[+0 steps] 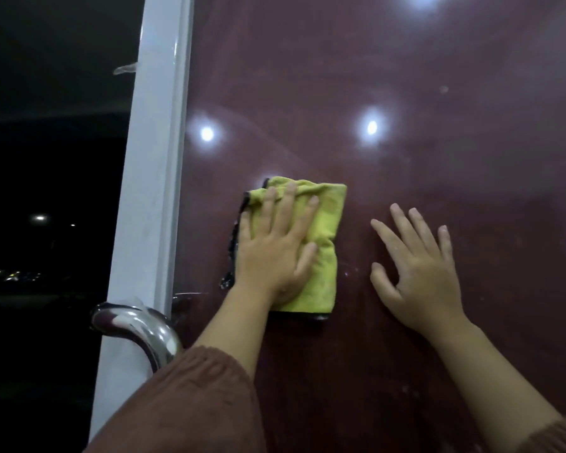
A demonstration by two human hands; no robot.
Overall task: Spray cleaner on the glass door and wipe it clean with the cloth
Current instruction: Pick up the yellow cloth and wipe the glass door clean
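The glass door [438,93] fills most of the view, dark reddish, with hazy smears and several light reflections. A folded yellow-green cloth [327,223] with a dark edge lies flat against the glass at mid-height. My left hand [275,250] presses on the cloth with straight, spread fingers. My right hand [419,269] rests flat on the bare glass a little to the right of the cloth, fingers spread, holding nothing. No spray bottle is in view.
A white door frame [151,191] runs down the left of the glass. A curved chrome handle [138,328] sticks out low on the frame, just left of my left forearm. Beyond the frame is darkness with distant lights.
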